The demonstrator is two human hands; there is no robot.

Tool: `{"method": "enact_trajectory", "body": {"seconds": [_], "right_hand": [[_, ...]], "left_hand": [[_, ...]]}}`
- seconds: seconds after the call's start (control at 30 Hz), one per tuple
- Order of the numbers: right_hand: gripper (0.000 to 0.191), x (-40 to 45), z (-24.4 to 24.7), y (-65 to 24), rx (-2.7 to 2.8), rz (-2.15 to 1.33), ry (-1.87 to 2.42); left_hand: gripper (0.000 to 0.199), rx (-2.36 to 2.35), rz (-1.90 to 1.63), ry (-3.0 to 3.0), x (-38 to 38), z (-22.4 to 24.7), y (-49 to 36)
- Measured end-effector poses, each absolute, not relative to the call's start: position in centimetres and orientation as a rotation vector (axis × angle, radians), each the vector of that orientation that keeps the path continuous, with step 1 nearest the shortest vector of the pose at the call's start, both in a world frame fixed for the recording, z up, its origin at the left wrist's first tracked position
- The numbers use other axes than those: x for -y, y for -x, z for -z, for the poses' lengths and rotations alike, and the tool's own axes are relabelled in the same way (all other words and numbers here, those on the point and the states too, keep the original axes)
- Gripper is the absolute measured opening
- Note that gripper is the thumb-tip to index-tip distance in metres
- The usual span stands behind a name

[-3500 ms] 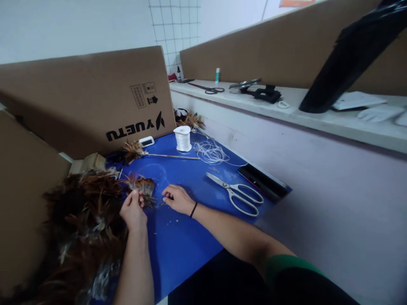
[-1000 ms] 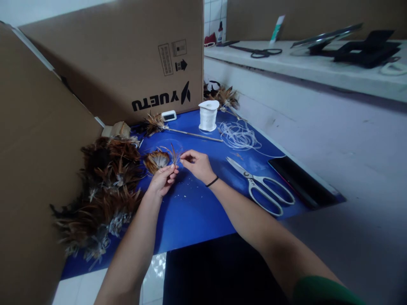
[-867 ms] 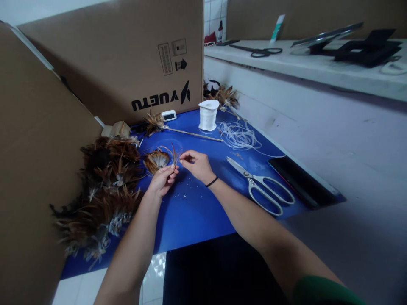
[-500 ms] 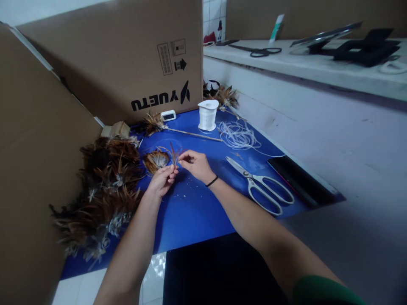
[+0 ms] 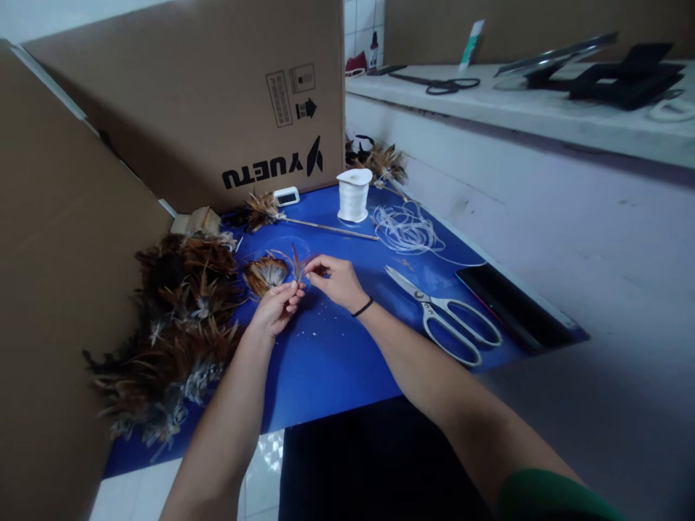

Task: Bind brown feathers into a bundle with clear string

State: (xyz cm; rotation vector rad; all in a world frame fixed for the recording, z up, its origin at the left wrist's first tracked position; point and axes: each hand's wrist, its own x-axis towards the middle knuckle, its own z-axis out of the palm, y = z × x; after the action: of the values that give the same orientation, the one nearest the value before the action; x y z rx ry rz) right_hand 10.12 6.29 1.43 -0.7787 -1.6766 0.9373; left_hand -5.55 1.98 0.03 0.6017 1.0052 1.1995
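My left hand [image 5: 281, 305] pinches the base of a few thin brown feathers [image 5: 296, 265], which point upward over the blue table [image 5: 337, 369]. Close on the right, my right hand [image 5: 335, 281] has its thumb and forefinger pressed together beside those feathers; whatever sits between the fingertips is too small to name. A brown feather bundle with a pale base [image 5: 267, 275] lies just behind my left hand. Silver scissors [image 5: 428, 304] rest partly open to the right of my right hand.
Feather bundles [image 5: 190, 318] are piled at the left by a cardboard box [image 5: 190, 94]. Farther back are a feathered stick [image 5: 331, 230], a white spool [image 5: 354, 197] and tangled clear strands [image 5: 407, 230]. A dark phone [image 5: 515, 307] lies at the right edge.
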Motion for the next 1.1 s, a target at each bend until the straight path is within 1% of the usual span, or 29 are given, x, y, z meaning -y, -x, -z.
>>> {"method": "enact_trajectory", "body": {"seconds": [0.2,0.43,0.73,1.1], "right_hand": [[0.011,-6.19,-1.44,-10.11,1.703,-0.902,0.756],[0.011,-6.18,-1.39,-10.01,1.683,-0.961,0.753],[0.005,-6.7,-0.84,-9.94,1.575,-1.189,0.722],[0.012,-6.45,-1.63,-9.77,1.285,-1.435,0.718]], "left_hand": [[0.022,-1.002,-1.2,-0.607,-1.93,-0.15,5.56],[0.021,-1.028,-1.178,-0.619,-1.91,-0.26,5.34],[0.022,-1.022,-1.148,-0.647,-1.76,-0.37,5.28],[0.024,-1.037,-1.187,-0.702,-1.68,-0.38,5.23]]}}
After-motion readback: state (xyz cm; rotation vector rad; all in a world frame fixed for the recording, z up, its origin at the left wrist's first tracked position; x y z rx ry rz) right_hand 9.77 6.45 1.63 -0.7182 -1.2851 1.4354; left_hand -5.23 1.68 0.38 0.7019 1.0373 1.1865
